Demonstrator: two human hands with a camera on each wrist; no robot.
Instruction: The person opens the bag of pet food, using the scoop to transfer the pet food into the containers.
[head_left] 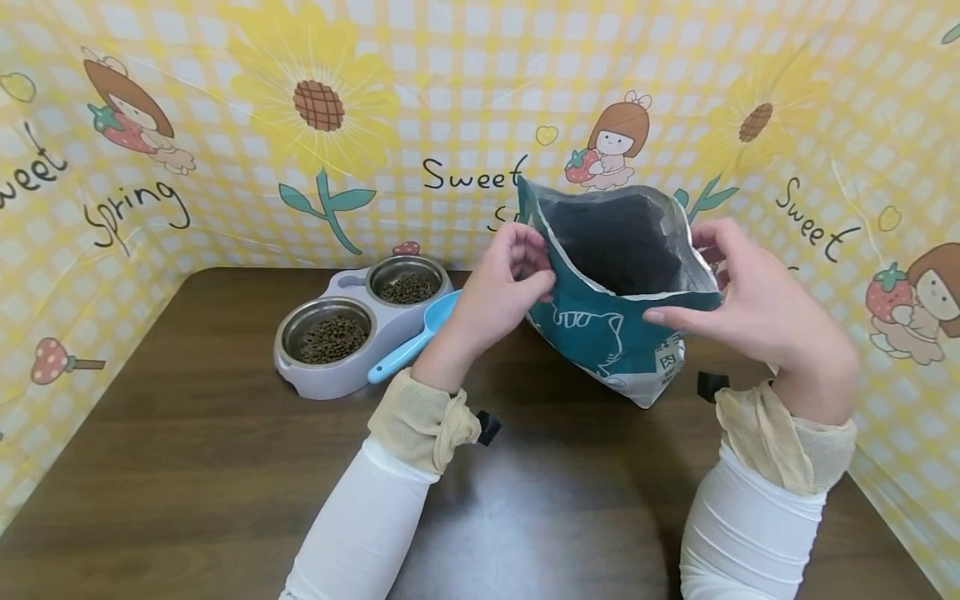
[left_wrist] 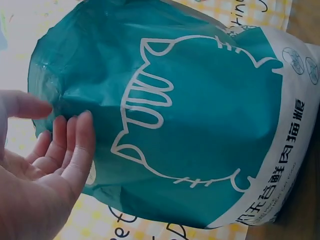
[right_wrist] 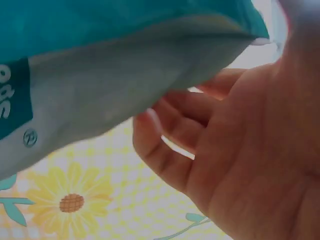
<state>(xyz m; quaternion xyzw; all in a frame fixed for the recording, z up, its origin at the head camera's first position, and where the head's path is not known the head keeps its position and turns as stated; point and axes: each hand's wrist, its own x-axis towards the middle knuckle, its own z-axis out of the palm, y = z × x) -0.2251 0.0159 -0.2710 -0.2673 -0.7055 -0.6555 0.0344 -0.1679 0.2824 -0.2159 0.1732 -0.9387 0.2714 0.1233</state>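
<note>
A teal and white cat food bag (head_left: pixel 600 333) stands upright at the right, its top gaping and its inside dark. A white cat outline marks its front, which fills most of the left wrist view. My left hand (head_left: pixel 498 287) grips the upper left side of the bag, thumb and bent fingers at its edge. At the right corner of the mouth, my right hand (head_left: pixel 772 300) holds the rim with the thumb in front and the fingers behind. In the right wrist view, curled fingers (right_wrist: pixel 165 150) lie along the bag's grey side. The bag's contents are hidden.
Left of the bag, a grey double feeder (head_left: pixel 330 387) holds two metal bowls with brown kibble (head_left: pixel 333 340). A light blue scoop (head_left: pixel 408 350) leans against it, partly behind my left hand. A patterned yellow cloth (head_left: pixel 465 108) surrounds the brown table (head_left: pixel 187 467).
</note>
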